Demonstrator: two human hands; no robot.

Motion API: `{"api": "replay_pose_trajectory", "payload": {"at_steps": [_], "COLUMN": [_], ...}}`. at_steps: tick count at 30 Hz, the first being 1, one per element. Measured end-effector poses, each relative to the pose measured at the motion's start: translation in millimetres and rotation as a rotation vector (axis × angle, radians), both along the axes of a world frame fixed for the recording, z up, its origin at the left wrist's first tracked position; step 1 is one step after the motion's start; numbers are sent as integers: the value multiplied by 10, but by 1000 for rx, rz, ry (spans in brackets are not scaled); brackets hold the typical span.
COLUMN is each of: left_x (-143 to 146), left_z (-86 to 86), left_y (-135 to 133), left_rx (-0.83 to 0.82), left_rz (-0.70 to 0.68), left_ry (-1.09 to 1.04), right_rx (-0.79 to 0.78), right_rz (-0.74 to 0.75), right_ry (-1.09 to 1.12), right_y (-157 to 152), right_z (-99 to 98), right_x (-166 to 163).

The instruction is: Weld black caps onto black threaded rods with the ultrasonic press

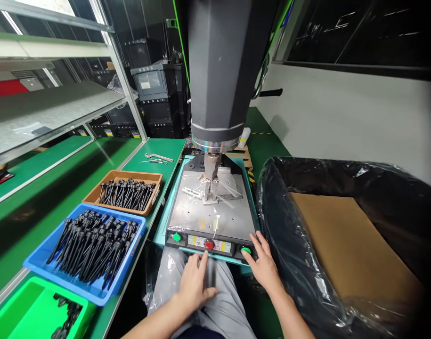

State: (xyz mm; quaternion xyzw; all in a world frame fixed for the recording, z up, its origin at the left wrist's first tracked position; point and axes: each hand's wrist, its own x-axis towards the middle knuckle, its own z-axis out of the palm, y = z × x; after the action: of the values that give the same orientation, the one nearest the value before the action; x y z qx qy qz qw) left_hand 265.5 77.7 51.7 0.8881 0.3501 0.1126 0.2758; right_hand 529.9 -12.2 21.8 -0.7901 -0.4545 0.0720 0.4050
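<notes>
My left hand (pixel 197 281) is held just below the red button (pixel 209 244), its index finger pointing up toward it and its thumb stretched to the side. I cannot tell whether that fingertip touches the button. At the right corner of the machine base, my right hand (pixel 264 262) has its fingers spread, with the thumb at the right green button (pixel 246 250). Neither hand holds anything. Another green button (pixel 176 237) sits at the base's left end. Above the metal plate (pixel 190 216) stands the press head (pixel 217 70), its tool (pixel 212 167) reaching down to a small fixture.
To the left, a blue tray (pixel 35 263) and an orange tray (pixel 158 183) hold many black threaded parts. A green bin (pixel 20 306) has small black pieces. Wrenches (pixel 158 157) lie behind. A box lined with black plastic (pixel 282 226) stands at right, cardboard (pixel 345 235) inside.
</notes>
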Motion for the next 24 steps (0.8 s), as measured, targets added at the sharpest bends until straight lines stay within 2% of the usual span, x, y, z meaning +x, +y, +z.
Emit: {"api": "replay_pose_trajectory", "payload": {"at_steps": [4,6,8,11,14,16,19,24], "left_x": [24,1,-41,-140,-257,-323,-380,-386], "left_z": [-197,-220,-187,-40,177,329,520,665], "left_y": [30,123,186,177,95,44,7,24], "left_rx": [27,26,36,43,30,43,83,107], "left_rz": [57,50,12,-19,-21,-52,-110,-131], "left_ry": [163,176,118,-74,-291,-405,-522,-596], "right_rx": [81,176,238,221,186,158,128,250], "right_rz": [-96,-167,-173,-104,-48,40,174,158], "right_ry": [-101,-142,-61,285,657,787,778,527], "right_y": [-1,10,50,202,482,724,1115,1677], "right_z": [43,86,128,176,241,309,439,730], "right_x": [-173,-311,-447,-586,-654,-685,-713,-585]}}
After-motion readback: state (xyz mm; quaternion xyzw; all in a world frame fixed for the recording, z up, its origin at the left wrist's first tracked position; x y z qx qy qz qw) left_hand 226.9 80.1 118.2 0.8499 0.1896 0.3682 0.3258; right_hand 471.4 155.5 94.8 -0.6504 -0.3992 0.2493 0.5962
